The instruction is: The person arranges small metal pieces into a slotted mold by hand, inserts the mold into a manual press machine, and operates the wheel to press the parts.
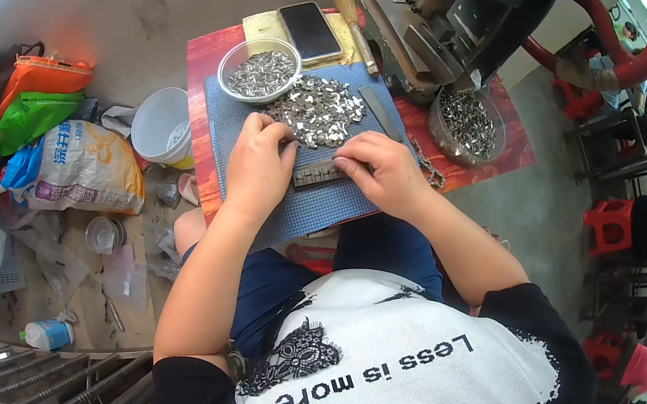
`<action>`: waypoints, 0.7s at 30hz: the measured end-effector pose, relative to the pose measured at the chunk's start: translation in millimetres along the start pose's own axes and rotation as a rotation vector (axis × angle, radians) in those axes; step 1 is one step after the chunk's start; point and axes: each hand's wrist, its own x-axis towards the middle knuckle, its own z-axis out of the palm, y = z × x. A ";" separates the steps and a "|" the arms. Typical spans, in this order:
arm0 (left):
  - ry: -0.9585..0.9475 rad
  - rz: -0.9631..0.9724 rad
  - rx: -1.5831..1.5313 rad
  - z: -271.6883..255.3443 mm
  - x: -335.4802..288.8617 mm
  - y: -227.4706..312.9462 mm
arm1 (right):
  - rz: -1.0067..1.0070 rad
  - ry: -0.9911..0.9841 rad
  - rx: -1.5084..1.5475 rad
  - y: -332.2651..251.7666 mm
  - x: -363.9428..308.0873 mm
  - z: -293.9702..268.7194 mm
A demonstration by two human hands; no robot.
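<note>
On a blue textured mat (pixel 260 229) lies a dark metal block with slots (pixel 318 175), set crosswise in front of me. My left hand (pixel 260 165) is at the left of this block, beside a heap of small shiny metal pieces (pixel 326 113). Its thumb and fingers are pinched together; whatever lies between them is too small to make out. At the block's right end is my right hand (pixel 380 172), thumb and forefinger closed together by its upper edge. What those fingertips hold is hidden.
Behind the heap are a clear bowl of metal pins (pixel 261 76), a phone (pixel 310 31) and a brush (pixel 351 20). A flat grey bar (pixel 380 112), a tub of metal pieces (pixel 468 124) and a machine press (pixel 472 18) stand right. A white bucket (pixel 159 126) and sacks (pixel 81 168) are left.
</note>
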 end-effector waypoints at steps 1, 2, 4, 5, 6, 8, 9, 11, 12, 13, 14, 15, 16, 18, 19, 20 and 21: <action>-0.008 0.004 0.000 1.0 -0.6 -0.4 | 0.007 0.015 -0.002 0.7 -1.5 -3.9; 0.017 0.014 -0.033 1.3 -1.6 -1.2 | 0.012 0.029 -0.002 2.1 -3.0 -7.3; 0.041 0.028 -0.065 -1.1 -1.9 -2.9 | 0.011 0.053 0.007 7.8 -4.5 -12.4; 0.033 -0.019 -0.076 -6.1 -4.4 -2.6 | 0.044 0.074 0.021 10.9 -6.4 -13.2; 0.028 -0.065 -0.088 -10.9 -6.1 0.3 | 0.075 0.094 0.033 14.0 -7.4 -14.8; -0.019 -0.128 -0.130 -18.0 -9.2 4.7 | 0.079 0.103 0.045 17.6 -6.2 -18.1; -0.088 -0.197 -0.260 -19.7 -13.8 1.1 | 0.092 0.104 0.047 17.0 -5.7 -18.4; -0.185 -0.308 -0.353 -24.3 -21.1 -1.4 | 0.097 0.094 0.053 15.3 -2.6 -15.9; -0.176 -0.318 -0.354 -24.1 -24.7 -0.5 | 0.099 0.097 0.051 14.8 -1.6 -14.4; -0.155 -0.298 -0.384 -23.1 -28.3 0.6 | 0.101 0.099 0.049 14.5 -0.9 -12.8; -0.133 -0.278 -0.413 -21.7 -31.9 2.1 | 0.099 0.088 0.051 14.1 -0.4 -11.5; -0.170 -0.316 -0.389 -24.2 -31.3 6.5 | 0.094 0.088 0.055 13.7 1.5 -10.5; -0.165 -0.324 -0.391 -23.5 -31.9 9.5 | 0.092 0.090 0.060 13.5 2.0 -9.7; -0.198 -0.110 -0.212 -21.4 -29.5 11.7 | 0.102 0.077 0.058 17.9 0.0 -7.2; -0.217 -0.090 -0.238 -15.8 -27.4 5.6 | 0.116 0.074 0.054 20.7 0.5 -6.5; -0.220 -0.090 -0.238 -14.5 -24.9 4.4 | 0.118 0.076 0.054 22.2 2.0 -6.5; -0.229 -0.068 -0.177 -17.2 -24.6 7.7 | 0.107 0.079 0.054 18.1 2.5 -9.1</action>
